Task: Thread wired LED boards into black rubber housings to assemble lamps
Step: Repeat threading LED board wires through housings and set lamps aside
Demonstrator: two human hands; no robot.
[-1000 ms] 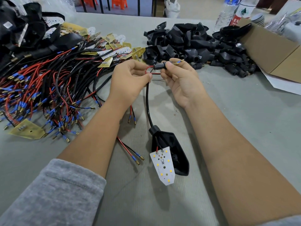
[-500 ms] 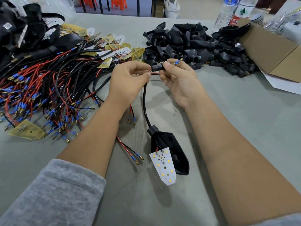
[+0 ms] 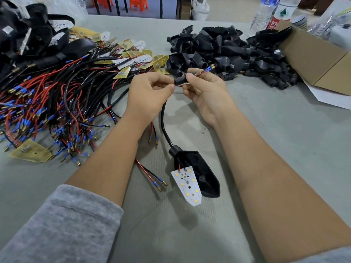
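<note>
Lying between the forearms, one black rubber housing [image 3: 199, 171] pointed its narrow tip toward the person, long axis running near to far. One white LED board [image 3: 187, 184] rested against its left edge, tip also nearward. A black cable [image 3: 164, 120] curved up from the housing's neck to the hands. The left hand [image 3: 150, 97] pinched the wires, and the right hand [image 3: 207, 92] gripped a small black sleeve [image 3: 180, 80], with a spring and two blue-tipped terminals [image 3: 209, 68] sticking out to the right. A grey table [image 3: 284, 133] carried a heap of wired boards [image 3: 57, 103] at left and a pile of empty housings [image 3: 228, 54], too many to count. One cardboard box [image 3: 319, 61] and two bottles [image 3: 273, 14] stood far right.
</note>
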